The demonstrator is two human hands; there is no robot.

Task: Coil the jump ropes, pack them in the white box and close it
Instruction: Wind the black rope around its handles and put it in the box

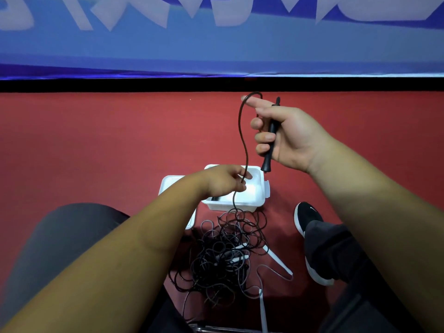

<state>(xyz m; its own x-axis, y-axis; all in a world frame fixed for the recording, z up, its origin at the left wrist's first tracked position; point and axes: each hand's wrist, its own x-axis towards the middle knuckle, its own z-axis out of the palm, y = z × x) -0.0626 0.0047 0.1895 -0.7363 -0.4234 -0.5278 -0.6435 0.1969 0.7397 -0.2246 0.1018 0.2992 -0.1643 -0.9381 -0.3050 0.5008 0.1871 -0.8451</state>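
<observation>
Above the red floor [96, 140], out in front of me, the right hand [286, 135] is raised with its palm turned toward the camera. Its three lower fingers are curled around the black handle [270, 140] of one jump rope, and the forefinger sticks out straight to the left. The handle stands nearly upright in that grip, its thick end hanging below the hand.

From the top of the handle the black cord [245, 150] arcs over the forefinger and drops in a loose curve to the left hand [225, 181], lower down and hovering over the white box [262, 198]. There the cord passes between thumb and fingertips, which look pinched on it. Below that hand the cord falls past the box's near rim into the tangle of ropes [225, 255] on the floor between my legs.

The box sits open on the floor, its lid [168, 186] lying just beside it on the left, partly hidden by my forearm. Something small and dark shows inside the box; I cannot tell what. A white handle [278, 260] pokes out of the tangle to the right, near my black shoe [307, 219].
</observation>
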